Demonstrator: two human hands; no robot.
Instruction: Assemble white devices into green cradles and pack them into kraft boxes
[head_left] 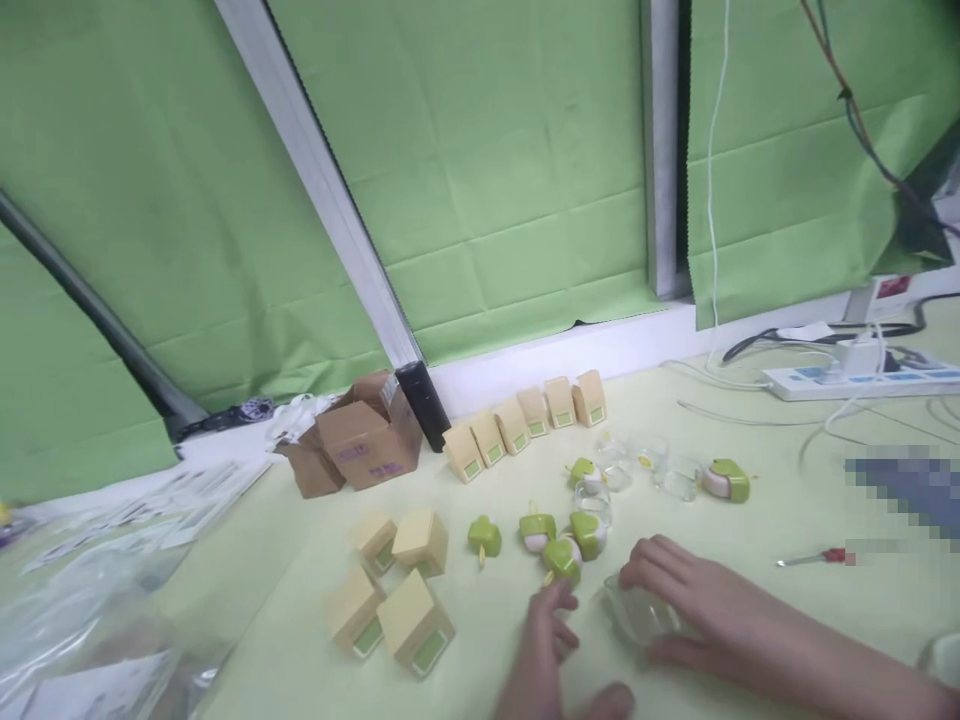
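My right hand has its fingers and thumb around a clear plastic container low over the table's near side. To its left is my left hand, holding nothing, with thumb and fingers apart. Its fingertips come close to a green-and-white rounded piece; whether they touch it I cannot tell. Similar pieces lie around it, among them a green one, another and a green piece with a small yellow tab. Behind them are several clear containers and a green-and-white piece on its side.
Small tan boxes with green labels stand in a back row and a left-hand group. A brown carton and black cylinder are behind. Right: a red-handled screwdriver, a power strip and cables. Plastic bags lie left.
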